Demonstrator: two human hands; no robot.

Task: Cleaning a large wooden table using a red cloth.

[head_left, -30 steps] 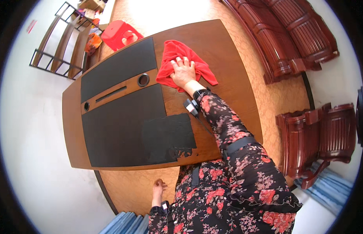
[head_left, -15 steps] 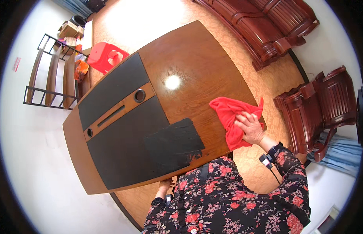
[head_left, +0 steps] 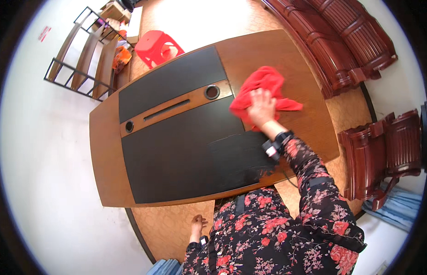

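Note:
My right hand (head_left: 263, 109) presses down on a bunched red cloth (head_left: 259, 85), its fingers over the fabric. The cloth lies on the brown wooden part of the table (head_left: 310, 105), beside the edge of the black inlaid panel (head_left: 177, 146). One loose corner of it trails off to the right. My left hand (head_left: 197, 225) hangs in the air below the table's near edge, holding nothing, its fingers loosely bent and a little apart. At the panel's near right corner the black surface is torn and ragged.
A red plastic stool (head_left: 156, 48) stands beyond the far edge. Metal-framed shelves (head_left: 87, 59) lean near the left wall. A carved dark red wooden bench (head_left: 332, 41) and a matching chair (head_left: 378, 151) are at the right. The tabletop has round holes and a slot.
My right hand has swept the red cloth from the table's near right edge farther in, toward the black panel. My left hand has come away from the table's near edge. The view has shifted.

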